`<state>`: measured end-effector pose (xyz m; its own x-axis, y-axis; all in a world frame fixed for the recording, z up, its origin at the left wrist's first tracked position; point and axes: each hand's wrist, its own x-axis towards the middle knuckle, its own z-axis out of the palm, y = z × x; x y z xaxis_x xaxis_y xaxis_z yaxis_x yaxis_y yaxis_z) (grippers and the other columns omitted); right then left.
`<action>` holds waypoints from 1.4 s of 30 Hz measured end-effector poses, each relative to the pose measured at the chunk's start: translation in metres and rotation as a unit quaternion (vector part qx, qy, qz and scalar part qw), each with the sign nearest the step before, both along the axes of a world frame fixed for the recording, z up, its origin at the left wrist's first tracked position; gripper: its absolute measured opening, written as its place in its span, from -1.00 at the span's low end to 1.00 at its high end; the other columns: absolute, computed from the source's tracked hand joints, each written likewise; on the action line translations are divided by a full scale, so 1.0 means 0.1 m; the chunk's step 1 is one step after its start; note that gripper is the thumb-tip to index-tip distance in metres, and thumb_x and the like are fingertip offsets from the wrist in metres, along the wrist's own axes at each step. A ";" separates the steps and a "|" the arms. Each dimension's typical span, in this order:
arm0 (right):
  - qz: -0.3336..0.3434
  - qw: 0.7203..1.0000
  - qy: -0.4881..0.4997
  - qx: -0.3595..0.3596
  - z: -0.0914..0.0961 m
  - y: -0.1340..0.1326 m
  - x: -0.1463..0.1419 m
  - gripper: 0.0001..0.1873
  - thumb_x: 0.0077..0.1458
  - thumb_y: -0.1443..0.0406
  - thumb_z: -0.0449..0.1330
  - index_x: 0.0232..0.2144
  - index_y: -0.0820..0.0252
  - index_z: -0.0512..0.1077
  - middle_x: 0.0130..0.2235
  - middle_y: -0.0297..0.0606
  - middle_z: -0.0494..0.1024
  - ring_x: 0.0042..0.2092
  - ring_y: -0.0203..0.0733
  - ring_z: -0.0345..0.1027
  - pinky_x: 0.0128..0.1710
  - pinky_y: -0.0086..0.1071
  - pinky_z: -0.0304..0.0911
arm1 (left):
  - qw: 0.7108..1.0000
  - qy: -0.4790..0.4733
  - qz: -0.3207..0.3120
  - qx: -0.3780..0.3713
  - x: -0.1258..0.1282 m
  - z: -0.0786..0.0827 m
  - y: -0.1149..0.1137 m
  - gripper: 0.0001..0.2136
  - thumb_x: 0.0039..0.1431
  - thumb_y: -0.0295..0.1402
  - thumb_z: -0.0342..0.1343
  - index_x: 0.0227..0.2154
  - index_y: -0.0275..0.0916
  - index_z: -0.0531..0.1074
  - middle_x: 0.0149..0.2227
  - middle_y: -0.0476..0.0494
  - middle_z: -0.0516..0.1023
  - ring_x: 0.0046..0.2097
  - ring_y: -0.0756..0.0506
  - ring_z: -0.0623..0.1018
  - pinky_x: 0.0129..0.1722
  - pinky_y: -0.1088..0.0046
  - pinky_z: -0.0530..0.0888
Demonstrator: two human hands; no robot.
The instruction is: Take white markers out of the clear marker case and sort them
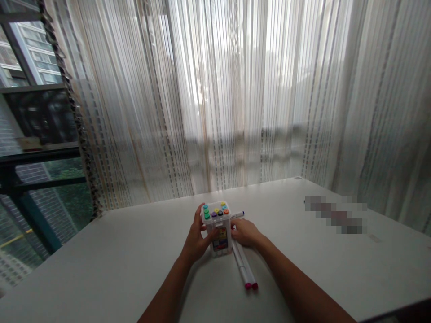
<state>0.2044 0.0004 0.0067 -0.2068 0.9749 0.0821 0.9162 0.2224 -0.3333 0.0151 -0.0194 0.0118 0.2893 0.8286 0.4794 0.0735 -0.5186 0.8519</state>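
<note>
A clear plastic marker case [208,229] stands upright on the white table, with coloured marker ends showing at its top and a printed label on its front. My left hand [197,237] is wrapped round its left side, thumb across the front. On the right side of the case, my right hand [246,232] is closed with curled fingers close to its wall; what they grip is hidden. Two white markers [243,264] with pink and red ends lie side by side below that hand, pointing toward me. Just beyond it lies a blue-tipped marker [238,215], partly behind the case.
The white table [134,251] stretches wide to both sides. A blurred-out item [335,215] lies at the right. Sheer striped curtains [215,98] hang along the far edge, and a window with a dark green frame [28,206] is at the left.
</note>
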 end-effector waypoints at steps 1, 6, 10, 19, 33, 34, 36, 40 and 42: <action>-0.001 1.000 0.001 -0.001 0.00 0.00 0.00 -0.73 0.06 0.19 0.06 -0.28 0.16 0.49 -0.19 -0.17 0.54 -0.16 -0.08 0.38 -0.29 -0.37 0.15 | 1.000 0.000 0.000 -0.002 0.00 0.00 0.00 -0.27 0.07 -0.19 0.14 0.20 -0.23 -0.14 0.07 -0.30 0.35 0.04 -0.24 0.42 -0.05 0.22 0.41; -0.002 1.000 -0.003 -0.005 0.00 0.00 0.00 -0.74 0.06 0.21 0.06 -0.30 0.17 0.49 -0.21 -0.17 0.55 -0.18 -0.08 0.39 -0.30 -0.37 0.15 | 1.000 -0.001 -0.003 -0.002 0.00 -0.03 0.03 -0.24 0.05 -0.20 0.17 0.20 -0.22 -0.15 0.10 -0.30 0.31 0.06 -0.23 0.40 -0.04 0.24 0.41; -0.002 1.000 -0.005 -0.005 0.01 -0.01 0.00 -0.75 0.06 0.22 0.06 -0.30 0.17 0.49 -0.20 -0.17 0.54 -0.16 -0.07 0.38 -0.29 -0.37 0.15 | 1.000 -0.003 0.002 -0.002 -0.01 -0.03 0.02 -0.23 0.03 -0.19 0.18 0.20 -0.21 -0.14 0.08 -0.27 0.35 0.04 -0.23 0.42 -0.05 0.24 0.41; -0.003 1.000 -0.004 -0.010 0.02 0.00 0.00 -0.75 0.06 0.20 0.07 -0.30 0.17 0.50 -0.21 -0.17 0.54 -0.17 -0.09 0.38 -0.31 -0.39 0.14 | 1.000 -0.002 0.002 0.001 0.00 -0.03 0.02 -0.23 0.03 -0.19 0.18 0.20 -0.21 -0.13 0.08 -0.28 0.35 0.05 -0.24 0.41 -0.04 0.23 0.41; 0.001 1.000 -0.001 -0.008 0.04 -0.02 -0.01 -0.73 0.05 0.21 0.06 -0.29 0.16 0.50 -0.20 -0.17 0.54 -0.18 -0.09 0.38 -0.30 -0.38 0.15 | 1.000 0.001 -0.004 -0.006 -0.01 -0.03 0.03 -0.25 0.05 -0.20 0.17 0.20 -0.19 -0.15 0.09 -0.29 0.32 0.04 -0.24 0.41 -0.06 0.22 0.41; 0.000 1.000 -0.002 -0.008 0.03 -0.02 -0.01 -0.73 0.05 0.21 0.07 -0.29 0.17 0.50 -0.20 -0.16 0.54 -0.18 -0.09 0.38 -0.30 -0.38 0.15 | 1.000 0.003 -0.003 -0.009 -0.01 -0.03 0.03 -0.25 0.05 -0.20 0.17 0.20 -0.19 -0.16 0.09 -0.29 0.32 0.04 -0.24 0.41 -0.06 0.22 0.41; -0.001 1.000 -0.004 -0.007 0.03 -0.01 -0.01 -0.73 0.04 0.21 0.07 -0.28 0.17 0.50 -0.20 -0.15 0.54 -0.17 -0.08 0.38 -0.30 -0.37 0.15 | 1.000 0.005 0.000 -0.007 -0.02 -0.04 0.04 -0.24 0.04 -0.20 0.18 0.20 -0.19 -0.15 0.09 -0.29 0.31 0.04 -0.24 0.41 -0.05 0.21 0.41; -0.002 1.000 -0.003 -0.011 0.02 0.00 -0.01 -0.73 0.04 0.21 0.07 -0.27 0.16 0.50 -0.19 -0.15 0.54 -0.15 -0.08 0.37 -0.27 -0.37 0.15 | 1.000 0.003 0.001 -0.004 -0.03 -0.07 0.07 -0.22 0.02 -0.19 0.19 0.20 -0.19 -0.14 0.09 -0.29 0.32 0.03 -0.24 0.42 -0.05 0.21 0.42; -0.002 1.000 -0.003 -0.016 0.02 0.01 -0.01 -0.74 0.04 0.22 0.07 -0.28 0.16 0.50 -0.19 -0.16 0.54 -0.16 -0.08 0.38 -0.27 -0.37 0.15 | 1.000 0.003 -0.004 -0.008 -0.03 -0.07 0.08 -0.23 0.03 -0.19 0.18 0.20 -0.19 -0.15 0.08 -0.28 0.33 0.02 -0.23 0.43 -0.06 0.21 0.42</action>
